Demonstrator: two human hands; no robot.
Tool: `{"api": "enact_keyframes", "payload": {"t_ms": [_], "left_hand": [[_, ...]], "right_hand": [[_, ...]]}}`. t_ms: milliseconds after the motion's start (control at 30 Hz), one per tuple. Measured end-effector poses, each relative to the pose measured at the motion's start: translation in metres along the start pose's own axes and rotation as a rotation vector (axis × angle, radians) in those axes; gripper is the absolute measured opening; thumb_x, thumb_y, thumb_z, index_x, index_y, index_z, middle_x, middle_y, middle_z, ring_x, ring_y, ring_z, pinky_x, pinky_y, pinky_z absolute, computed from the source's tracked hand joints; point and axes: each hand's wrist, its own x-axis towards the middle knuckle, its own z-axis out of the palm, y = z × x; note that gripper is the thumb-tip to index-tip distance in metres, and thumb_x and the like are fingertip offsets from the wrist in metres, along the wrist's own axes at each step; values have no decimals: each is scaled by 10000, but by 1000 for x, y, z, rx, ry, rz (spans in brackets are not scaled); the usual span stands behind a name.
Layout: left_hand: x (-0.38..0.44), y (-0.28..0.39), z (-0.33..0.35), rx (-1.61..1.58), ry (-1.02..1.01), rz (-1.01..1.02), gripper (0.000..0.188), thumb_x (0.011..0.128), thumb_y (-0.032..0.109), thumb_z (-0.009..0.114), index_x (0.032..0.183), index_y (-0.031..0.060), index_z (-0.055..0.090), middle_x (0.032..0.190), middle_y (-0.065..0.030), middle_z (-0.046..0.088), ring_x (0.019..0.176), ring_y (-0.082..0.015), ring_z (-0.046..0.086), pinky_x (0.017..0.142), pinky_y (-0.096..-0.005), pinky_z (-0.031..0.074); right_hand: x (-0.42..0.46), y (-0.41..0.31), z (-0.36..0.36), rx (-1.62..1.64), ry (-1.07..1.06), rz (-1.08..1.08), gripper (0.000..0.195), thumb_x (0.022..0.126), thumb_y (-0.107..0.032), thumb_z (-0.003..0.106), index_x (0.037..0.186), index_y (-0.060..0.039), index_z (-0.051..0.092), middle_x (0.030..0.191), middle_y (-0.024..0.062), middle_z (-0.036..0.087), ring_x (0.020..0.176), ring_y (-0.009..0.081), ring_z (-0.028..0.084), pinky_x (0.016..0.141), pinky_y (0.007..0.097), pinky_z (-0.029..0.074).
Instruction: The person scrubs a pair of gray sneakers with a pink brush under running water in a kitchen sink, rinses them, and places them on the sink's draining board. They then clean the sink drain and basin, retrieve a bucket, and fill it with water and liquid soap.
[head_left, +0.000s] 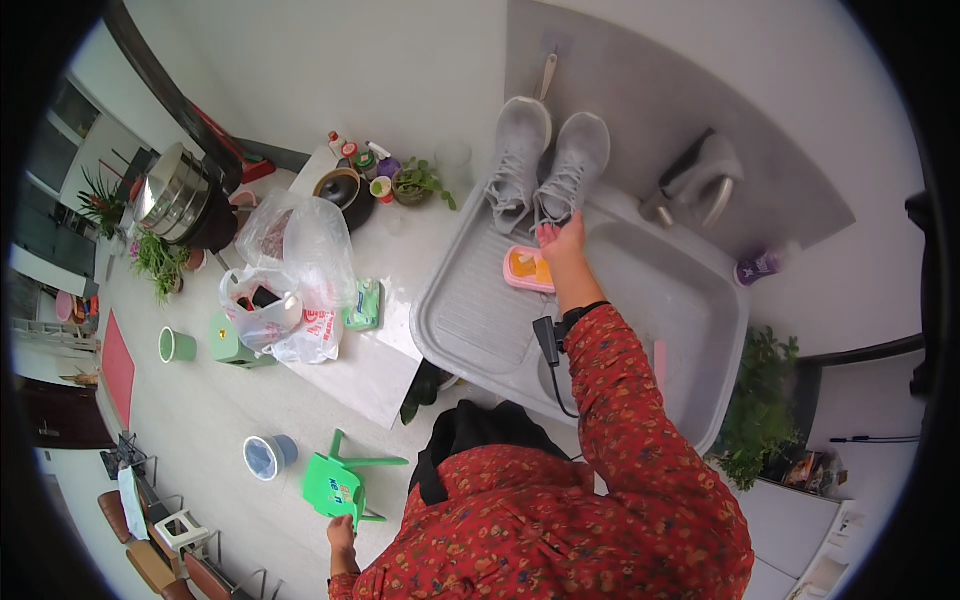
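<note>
Two grey lace-up sneakers stand side by side, leaning on the wall at the back of a grey sink's ribbed drainboard (469, 315). My right hand (562, 238) is at the right sneaker (574, 165), fingers at its near end by the laces; how firmly they grip is hidden. The left sneaker (519, 161) is just beside it. Below the hand lies a pink soap dish (511, 279) with orange pieces inside. My left hand (341, 531) hangs low at the left, over the edge of a green plastic stool (326, 487) in the view; whether they touch is unclear.
A faucet (658, 211) is behind the basin, a purple bottle (754, 270) at its right rim. Left of the sink, a white table (367, 382) holds plastic bags (300, 232), a tissue pack (365, 304), a lidded pot (341, 195) and a potted plant (412, 184). A lined bin (262, 459) stands on the floor.
</note>
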Motion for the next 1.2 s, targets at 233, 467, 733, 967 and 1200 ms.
{"api": "enact_keyframes", "payload": {"t_ms": [233,467,733,967,1200], "left_hand": [[-23,14,5,32,16,-89,322,837,260,643,1067,40,591,836,-35,596,724,-151,557,586,-310,467],[2,59,28,38,7,107,265,846,233,641,1012,26,624,885,-49,626,735,-141,569,605,-288,468],[1,96,43,84,-21,239,268,856,235,643,997,7,634,914,-59,641,744,-143,580,626,-281,470],[-10,65,34,57,-61,61,281,860,234,637,1034,15,616,875,-41,631,724,-123,571,605,-267,462],[-22,54,34,49,-90,-17,281,864,235,627,1044,19,606,861,-35,629,728,-138,585,606,-273,467]], "right_hand": [[19,0,-1,78,-43,136,703,737,-627,657,1160,-93,486,1087,77,504,938,184,505,741,305,422],[5,0,13,64,-92,68,908,618,-697,712,1257,-113,439,1210,82,461,1037,196,463,850,317,369],[14,-12,41,240,-44,108,864,679,-610,725,1314,-113,415,1281,91,457,1188,249,443,1012,374,335],[66,-24,36,319,-171,-50,436,904,-303,555,1269,-72,490,1275,90,529,1174,262,508,1030,428,352],[44,-39,28,407,-413,-90,504,928,-384,368,1308,-69,473,1345,81,499,1250,250,464,1064,395,325]]}}
